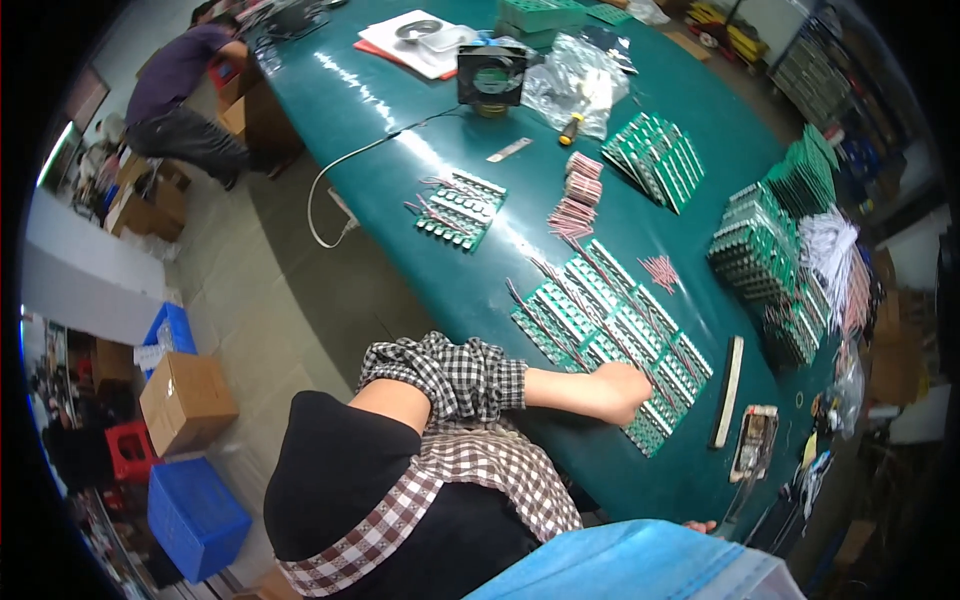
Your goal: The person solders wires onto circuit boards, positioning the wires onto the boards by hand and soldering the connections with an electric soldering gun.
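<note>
My left hand [622, 392] is closed over the near part of a block of green circuit boards [565, 318] laid flat on the table. Its fingertips face away, and anything pinched in them is hidden. Red and dark wires [608, 328] lie in rows across these boards. Only a few fingertips of my right hand [700, 526] show at the table's near edge; a blue mask [620, 565] hides the rest. Close to them is a thin, dark tool [740, 498] whose kind I cannot make out. Beyond the boards lie bundled red wires [582, 188] and a loose wire pile [660, 272].
Tall stacks of circuit boards [755, 245] stand on the right, beside white cables [828, 250]. A smaller board group [462, 210], a fan [492, 76], a screwdriver [571, 129] and a worn tray [754, 442] are on the green table. Another person [182, 80] bends over boxes at far left.
</note>
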`<state>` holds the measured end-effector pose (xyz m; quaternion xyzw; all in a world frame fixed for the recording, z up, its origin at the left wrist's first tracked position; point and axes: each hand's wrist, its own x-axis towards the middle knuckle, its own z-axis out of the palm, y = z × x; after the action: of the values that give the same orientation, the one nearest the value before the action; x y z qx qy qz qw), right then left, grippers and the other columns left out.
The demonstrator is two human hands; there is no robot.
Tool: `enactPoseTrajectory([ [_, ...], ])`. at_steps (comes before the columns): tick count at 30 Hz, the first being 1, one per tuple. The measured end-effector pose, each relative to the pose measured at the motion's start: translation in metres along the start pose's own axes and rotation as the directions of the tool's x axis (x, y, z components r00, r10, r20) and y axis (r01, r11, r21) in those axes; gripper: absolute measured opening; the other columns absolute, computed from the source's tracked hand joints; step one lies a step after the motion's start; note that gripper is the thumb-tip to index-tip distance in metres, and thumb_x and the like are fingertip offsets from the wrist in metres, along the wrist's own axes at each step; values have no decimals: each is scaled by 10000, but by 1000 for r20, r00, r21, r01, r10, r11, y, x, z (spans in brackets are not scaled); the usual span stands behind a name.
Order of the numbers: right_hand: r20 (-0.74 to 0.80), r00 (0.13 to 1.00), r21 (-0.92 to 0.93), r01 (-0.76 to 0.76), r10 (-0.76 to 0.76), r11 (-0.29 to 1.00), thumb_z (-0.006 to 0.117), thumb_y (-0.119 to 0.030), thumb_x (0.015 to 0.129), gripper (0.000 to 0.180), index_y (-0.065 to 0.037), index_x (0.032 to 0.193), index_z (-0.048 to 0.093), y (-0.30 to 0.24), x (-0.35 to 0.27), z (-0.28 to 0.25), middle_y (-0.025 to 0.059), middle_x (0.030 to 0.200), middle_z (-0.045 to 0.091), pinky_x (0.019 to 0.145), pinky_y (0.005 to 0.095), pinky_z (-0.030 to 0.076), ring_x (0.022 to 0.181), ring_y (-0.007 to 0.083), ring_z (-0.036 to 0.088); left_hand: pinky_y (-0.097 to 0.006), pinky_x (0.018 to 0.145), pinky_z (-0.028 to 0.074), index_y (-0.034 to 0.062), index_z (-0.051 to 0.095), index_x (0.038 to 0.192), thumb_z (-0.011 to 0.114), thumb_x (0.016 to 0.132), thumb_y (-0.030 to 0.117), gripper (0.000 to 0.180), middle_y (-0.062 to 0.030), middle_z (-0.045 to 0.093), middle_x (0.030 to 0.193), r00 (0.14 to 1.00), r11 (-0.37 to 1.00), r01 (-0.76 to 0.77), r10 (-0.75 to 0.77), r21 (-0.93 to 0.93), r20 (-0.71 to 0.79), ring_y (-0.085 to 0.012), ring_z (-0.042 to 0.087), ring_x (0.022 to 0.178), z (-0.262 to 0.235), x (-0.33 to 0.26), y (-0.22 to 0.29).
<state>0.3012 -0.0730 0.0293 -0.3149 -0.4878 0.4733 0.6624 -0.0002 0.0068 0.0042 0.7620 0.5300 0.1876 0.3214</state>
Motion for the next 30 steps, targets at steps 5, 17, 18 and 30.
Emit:
enactPoseTrajectory([
  [5,-625,690,205,-305,364,930,596,-347,887,282,-82,979,571,-9,-11,22,-22,745,521,567,174,440,672,66,496,-470,671,480,22,597,691,566,669,116,101,-170,608,761,1000,999,-4,4,-37,-7,-366,603,761,3,0,-7],
  [17,-808,570,40,-198,148,979,619,-225,866,255,17,945,604,-20,13,19,88,843,613,575,285,502,682,174,602,-435,607,468,37,583,704,595,718,99,65,-146,595,732,999,999,-36,35,-28,-27,-331,599,693,-7,1,2],
  [18,-781,623,-186,-154,-51,971,605,-198,871,236,33,914,611,-32,14,21,113,852,620,568,287,519,686,182,613,-425,610,467,34,582,701,601,713,100,70,-142,593,729,1000,999,-22,21,-36,-19,-328,596,684,-5,1,4],
  [30,-607,760,-670,-333,-232,663,667,-51,803,227,79,984,625,-4,45,1,143,905,652,612,271,558,729,183,660,-415,601,460,22,570,680,598,700,92,79,-139,581,697,999,998,-40,41,-47,26,-324,586,661,-7,13,7],
])
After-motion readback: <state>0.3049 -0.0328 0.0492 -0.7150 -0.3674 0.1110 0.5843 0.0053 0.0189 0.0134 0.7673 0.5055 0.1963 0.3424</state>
